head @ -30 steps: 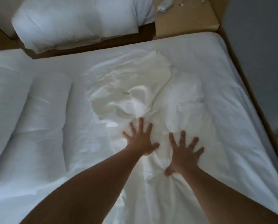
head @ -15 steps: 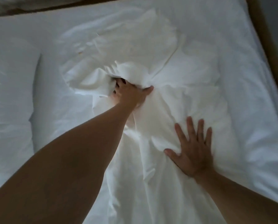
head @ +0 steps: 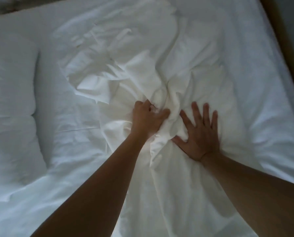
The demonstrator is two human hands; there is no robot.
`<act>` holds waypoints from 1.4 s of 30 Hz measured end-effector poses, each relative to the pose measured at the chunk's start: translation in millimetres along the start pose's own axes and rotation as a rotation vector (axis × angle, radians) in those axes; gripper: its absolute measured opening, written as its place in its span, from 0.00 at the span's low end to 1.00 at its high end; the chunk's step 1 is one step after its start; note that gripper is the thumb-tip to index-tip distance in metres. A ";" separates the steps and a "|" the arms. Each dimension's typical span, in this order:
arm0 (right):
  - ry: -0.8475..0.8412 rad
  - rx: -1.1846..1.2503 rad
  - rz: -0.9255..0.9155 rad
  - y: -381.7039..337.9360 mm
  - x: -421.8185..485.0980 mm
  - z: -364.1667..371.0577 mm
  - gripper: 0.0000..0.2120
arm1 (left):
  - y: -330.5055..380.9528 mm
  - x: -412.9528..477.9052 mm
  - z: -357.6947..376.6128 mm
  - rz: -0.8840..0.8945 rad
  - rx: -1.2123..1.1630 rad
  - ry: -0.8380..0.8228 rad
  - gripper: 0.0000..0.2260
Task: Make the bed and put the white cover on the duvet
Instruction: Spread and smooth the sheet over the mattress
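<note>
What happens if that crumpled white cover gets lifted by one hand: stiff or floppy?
Probably floppy: the white cover bunches into soft folds where the left hand grips it. Likely light, since its creases look thin.

No text, label, brand, number or sign can be read in the head view; the visible fabric of the white cover (head: pixel 142 77) is plain.
</note>
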State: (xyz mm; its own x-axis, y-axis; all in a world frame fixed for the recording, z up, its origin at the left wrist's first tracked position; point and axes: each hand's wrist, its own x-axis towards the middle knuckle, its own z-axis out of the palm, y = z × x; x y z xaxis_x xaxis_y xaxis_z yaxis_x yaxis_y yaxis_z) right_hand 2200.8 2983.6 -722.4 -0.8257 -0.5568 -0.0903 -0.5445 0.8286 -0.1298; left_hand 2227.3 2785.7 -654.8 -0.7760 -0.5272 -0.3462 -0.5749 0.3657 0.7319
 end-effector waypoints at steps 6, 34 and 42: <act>-0.021 0.571 0.107 -4.2 -22.1 -64.1 0.41 | 51.5 -50.7 -13.8 -0.023 -0.348 -0.009 0.10; -0.485 -0.388 0.119 149.2 -12.6 -147.6 0.29 | 18.0 -241.9 126.5 -0.013 0.762 -0.439 0.59; -0.432 -0.164 -0.218 79.8 -91.2 -91.5 0.31 | 35.3 -257.5 161.9 0.471 0.958 -0.571 0.27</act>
State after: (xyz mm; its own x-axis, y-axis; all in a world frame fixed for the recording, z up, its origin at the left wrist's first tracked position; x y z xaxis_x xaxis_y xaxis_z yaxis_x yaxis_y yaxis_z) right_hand 2219.2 3105.9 -634.2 -0.5732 -0.6618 -0.4831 -0.7416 0.6698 -0.0376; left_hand 2364.7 3058.5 -634.8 -0.8245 0.1366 -0.5492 0.0231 0.9777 0.2086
